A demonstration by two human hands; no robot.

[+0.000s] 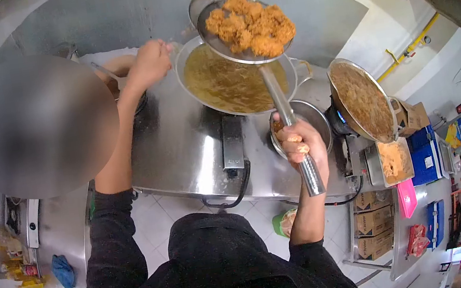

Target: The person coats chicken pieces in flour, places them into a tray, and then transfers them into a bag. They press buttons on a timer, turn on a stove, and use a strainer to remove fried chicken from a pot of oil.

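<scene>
My right hand [301,139] is wrapped round the long metal handle of a strainer [211,36], raised over the far side of a wok. Golden-brown fried pieces [252,26] with a crumbly coating fill the strainer. Below it, the wok [234,87] holds bubbling yellowish oil. My left hand [152,63] is closed in a fist beside the wok's left rim; whatever its fingers hold is hidden. Under my right forearm and the strainer handle, a steel pot [317,119] is partly covered, with some brown food inside.
A second wok [362,97] of foaming oil stands right, near a tray [395,161] of battered food. Cardboard boxes [372,224] sit on a lower shelf beside a blue cooler [423,157]. A blurred shape [37,128] covers the left, with another person's arm [120,65] behind my forearm.
</scene>
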